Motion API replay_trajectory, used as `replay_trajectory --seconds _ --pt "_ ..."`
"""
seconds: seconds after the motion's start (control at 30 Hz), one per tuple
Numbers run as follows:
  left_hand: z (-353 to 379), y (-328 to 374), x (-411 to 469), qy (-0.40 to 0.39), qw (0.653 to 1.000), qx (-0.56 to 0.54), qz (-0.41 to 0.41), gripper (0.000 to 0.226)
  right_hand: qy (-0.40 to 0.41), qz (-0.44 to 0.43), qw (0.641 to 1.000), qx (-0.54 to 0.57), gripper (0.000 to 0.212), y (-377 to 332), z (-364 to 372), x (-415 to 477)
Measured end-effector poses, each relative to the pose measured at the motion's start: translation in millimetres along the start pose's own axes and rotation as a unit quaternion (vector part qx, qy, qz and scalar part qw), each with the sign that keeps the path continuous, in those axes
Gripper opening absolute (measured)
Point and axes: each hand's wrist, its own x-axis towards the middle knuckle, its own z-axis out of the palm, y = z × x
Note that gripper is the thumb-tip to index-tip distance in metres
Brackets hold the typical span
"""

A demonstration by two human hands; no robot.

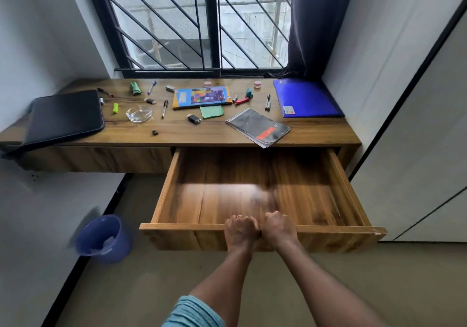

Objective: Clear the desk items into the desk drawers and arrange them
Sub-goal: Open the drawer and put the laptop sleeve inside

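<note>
Desk [177, 134] runs wall to wall under the window, and every item is on top of it with nothing stowed yet. Right-hand drawer [177, 227] is pulled far out and its wooden floor is bare; the left drawer front [101, 158] sits flush, closed.

Black laptop sleeve [65, 119] lies at the left end and overhangs the front edge, so it looks loosely dropped rather than placed. Blue folder [305, 99] lies flat at the far right by the curtain. Colourful book [202, 96] is mid-desk near the window. Spiral notepad [257, 127] lies askew, its corner poking past the desk edge right above the open drawer (probably the easiest first drop).

Left hand [241, 230] and right hand [279, 228] sit side by side at the middle of the drawer's front panel, fingers curled over its top edge and gripping it. A centred two-hand hold likely keeps the wide drawer from racking on its slides.

Smaller things:
- Glass dish [139, 114], between the sleeve and a black pen [164, 108].
- Green sticky pad [211, 112], just below the book.
- Small black adapter [194, 119], beside the pad.
- More pens and bits scattered well apart, too small to name.

Judgement: opening step is done, loading comes next.
</note>
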Motion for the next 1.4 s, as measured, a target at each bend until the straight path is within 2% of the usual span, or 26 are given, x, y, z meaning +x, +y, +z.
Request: replay_trajectory --seconds 0.17,0.33,0.53,0.63,0.8,0.9,0.97,1.07,1.1,1.13,1.23,1.27,1.4 --pt "0.6 -6.9 -26.2 -0.009 0.999 0.017 0.036 0.022 -0.046 -0.025 0.997 -0.051 0.021 -4.9 -3.2 -23.0" --pt "4.9 -12.6 -43.9 -0.016 0.999 0.005 0.027 0.022 -0.097 -0.061 0.989 -0.097 0.019 -7.0 -7.4 -37.0" --pt "4.5 -18.0 -60.2 -0.039 0.999 -0.012 0.026 0.028 -0.215 -0.076 0.966 -0.12 0.026 -12.2 -14.7 -48.4" --pt "-0.7 -20.7 -62.0 -0.06 0.998 -0.025 0.012 0.032 -0.291 -0.086 0.941 -0.148 0.03 -15.4 -19.4 -48.1" --pt "-6.6 -20.9 -57.1 -0.082 0.996 -0.038 0.007 0.035 -0.337 -0.087 0.921 -0.177 0.061 -17.6 -29.1 -40.5" --pt "-5.1 -22.9 -49.2 -0.112 0.993 -0.045 -0.003 0.035 -0.394 -0.068 0.898 -0.184 0.061 -19.1 -37.0 -31.9" --pt "-6.8 -27.5 -39.5 -0.147 0.987 -0.067 -0.014 0.032 -0.422 -0.039 0.89 -0.167 0.068 -19.5 -41.6 -24.5" --pt "-14.4 -37.1 -25.1 -0.226 0.965 -0.13 -0.04 0.024 -0.416 -0.004 0.902 -0.114 0.088 -23.1 -37.2 -5.5" --pt "-17.3 -41.2 -20.3 -0.245 0.956 -0.153 -0.05 0.02 -0.42 0.01 0.903 -0.095 0.089 -24.7 -32.2 4.9" --pt "-21.3 -44.9 -15.8 -0.254 0.949 -0.174 -0.062 0.017 -0.427 0.024 0.9 -0.08 0.082 -29.4 -28.7 12.0" --pt "-30.1 -59.5 -1.8 -0.234 0.937 -0.242 -0.094 0.019 -0.458 -0.023 0.885 -0.084 0.025 -61.6 -41.2 14.0" --pt "-34.2 -67.0 2.2 -0.217 0.94 -0.245 -0.1 0.021 -0.458 -0.045 0.883 -0.089 0.013 -76.5 -43.5 16.0" --pt "-60.3 -121.4 22.8 -0.119 0.957 -0.233 -0.122 0.023 -0.426 -0.094 0.895 -0.092 0.016 -146.5 -41.8 37.6"
